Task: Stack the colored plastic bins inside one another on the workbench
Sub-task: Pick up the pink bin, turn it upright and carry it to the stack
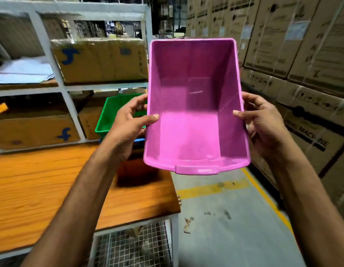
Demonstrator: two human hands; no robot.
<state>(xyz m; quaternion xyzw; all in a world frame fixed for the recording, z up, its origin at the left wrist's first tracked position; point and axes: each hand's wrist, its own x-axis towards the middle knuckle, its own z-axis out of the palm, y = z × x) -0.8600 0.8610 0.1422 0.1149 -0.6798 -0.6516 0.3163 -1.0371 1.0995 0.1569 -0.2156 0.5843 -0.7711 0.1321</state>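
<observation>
A pink plastic bin (194, 116) is held up in the air in front of me, its open side turned toward the camera and its inside empty. My left hand (128, 124) grips its left rim, thumb inside. My right hand (263, 120) grips its right rim the same way. Behind my left hand a green bin (113, 116) stands at the back of the orange wooden workbench (42, 185), on top of a blue bin (139, 140) of which only an edge shows. The pink bin hangs over the bench's right end.
A white metal rack (69, 105) with cardboard boxes (101, 60) rises behind the bench. Tall stacks of cartons (294, 54) line the right side. Grey floor with yellow lines (213, 188) lies between. A wire-mesh panel (132, 245) closes the bench's underside.
</observation>
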